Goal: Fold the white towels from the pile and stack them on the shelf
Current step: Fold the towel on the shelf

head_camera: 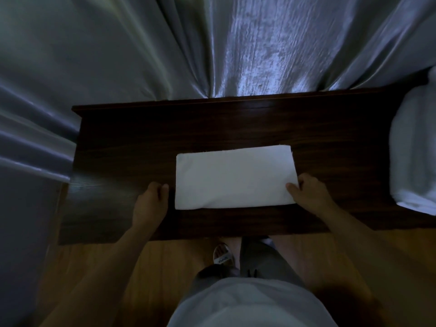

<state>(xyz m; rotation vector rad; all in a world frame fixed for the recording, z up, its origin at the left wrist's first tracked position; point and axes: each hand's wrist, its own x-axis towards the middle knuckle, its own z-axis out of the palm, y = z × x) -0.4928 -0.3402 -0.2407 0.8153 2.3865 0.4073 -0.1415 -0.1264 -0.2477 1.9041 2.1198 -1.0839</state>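
Towel (233,178) lies folded flat mid-table (132,138), soft and light, floppy if lifted by one edge. My right grip (306,190) pinches its 3 o'clock end; left (151,197) curls loose, empty, at 9 o'clock.

Dim room, grey satin curtain (212,48), dark wooden table (212,123), orange-brown wood floor (146,267)

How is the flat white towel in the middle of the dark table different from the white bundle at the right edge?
The folded white towel lies flat as a neat rectangle on the dark wooden table; the white towel bundle is bulky and rounded. The towel shows whole, the bundle is cut off by the frame. The right hand grips the towel's end, and the left hand sits beside it; nothing touches the bundle. Both are white cloth.
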